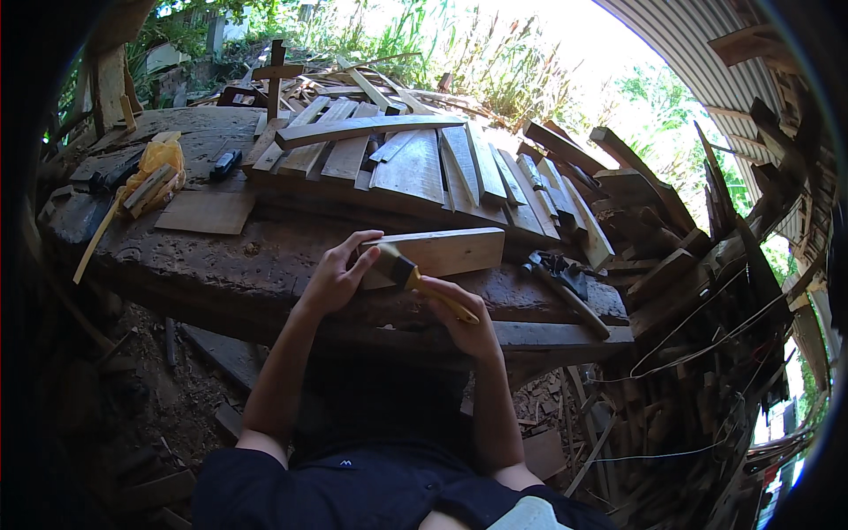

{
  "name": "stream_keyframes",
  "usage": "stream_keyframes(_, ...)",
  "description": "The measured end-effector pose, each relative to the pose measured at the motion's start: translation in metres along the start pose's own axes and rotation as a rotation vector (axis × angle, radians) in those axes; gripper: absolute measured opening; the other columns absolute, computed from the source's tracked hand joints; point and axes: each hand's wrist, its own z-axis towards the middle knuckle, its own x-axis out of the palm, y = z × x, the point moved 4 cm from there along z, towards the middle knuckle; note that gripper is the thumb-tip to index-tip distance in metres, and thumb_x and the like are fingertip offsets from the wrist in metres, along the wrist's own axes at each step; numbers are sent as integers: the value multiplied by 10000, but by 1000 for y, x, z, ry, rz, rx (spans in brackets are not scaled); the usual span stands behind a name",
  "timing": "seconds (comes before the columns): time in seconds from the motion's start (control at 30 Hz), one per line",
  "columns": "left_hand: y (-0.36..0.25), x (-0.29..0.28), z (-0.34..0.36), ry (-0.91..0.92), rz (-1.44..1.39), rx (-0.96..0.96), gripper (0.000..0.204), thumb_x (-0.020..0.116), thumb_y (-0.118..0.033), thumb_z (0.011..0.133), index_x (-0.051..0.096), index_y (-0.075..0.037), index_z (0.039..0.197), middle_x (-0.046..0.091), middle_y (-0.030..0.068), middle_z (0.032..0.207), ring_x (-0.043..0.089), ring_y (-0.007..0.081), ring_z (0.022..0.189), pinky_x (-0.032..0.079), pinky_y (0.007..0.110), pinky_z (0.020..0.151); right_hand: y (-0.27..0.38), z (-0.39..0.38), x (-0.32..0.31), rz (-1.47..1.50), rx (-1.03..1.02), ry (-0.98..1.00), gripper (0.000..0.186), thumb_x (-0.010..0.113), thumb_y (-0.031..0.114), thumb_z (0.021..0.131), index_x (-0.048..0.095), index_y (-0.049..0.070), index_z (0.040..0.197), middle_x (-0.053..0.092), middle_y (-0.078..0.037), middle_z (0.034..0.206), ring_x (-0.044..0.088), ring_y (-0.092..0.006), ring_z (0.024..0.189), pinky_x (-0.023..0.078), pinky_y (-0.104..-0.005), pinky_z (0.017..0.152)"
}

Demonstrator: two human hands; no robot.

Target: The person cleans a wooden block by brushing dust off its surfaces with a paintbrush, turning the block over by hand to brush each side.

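- Right hand (459,316): fingers closed around the handle of a flat paintbrush (413,278); the brush lies at a slant, bristles toward the left hand.
- Left hand (340,272): fingers bent at the bristles and the left end of a pale wooden board (455,253). Whether they grip the board, the bristles or both cannot be told.
- Board position: at the front of a thick, dark, rough workbench (221,265), ahead of the person, partly behind the brush and right hand.
- Behind the board: a row of cut planks (408,168), lying side by side, bounds the work area; one long plank (371,130) lies across their far ends.
- Right of the board: a tool with a long handle (574,302) lies slantwise near the bench's front edge, beside dark items too unclear to identify.
- Left side of bench: a thin flat wooden panel (208,212), a small black object (225,165), and a crumpled yellow bag (163,161) with a wood offcut (148,190) against it.
- Far right: stacked timber (658,278) and loose pale cord (685,358) beyond the bench end.
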Motion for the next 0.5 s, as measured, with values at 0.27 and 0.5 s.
stream_keyframes(0.27,-6,-1,-1,47,-19,-30,476,603,-432,1094,637,-73,1405,749,168,1213,700,228,1138,527,367,1008,-12,-6,-9,92,93,-133,328,650,39,1059,686,33,1385,780,-128,1195,742,-170,1106,584,-318,940)
stream_keyframes(0.5,-7,1,-3,30,-29,106,485,655,-438,1067,649,-82,1396,765,184,1178,740,249,1076,560,380,935,-11,-7,-8,82,72,-53,340,642,21,1057,682,45,1394,778,-132,1198,746,-172,1100,584,-315,939)
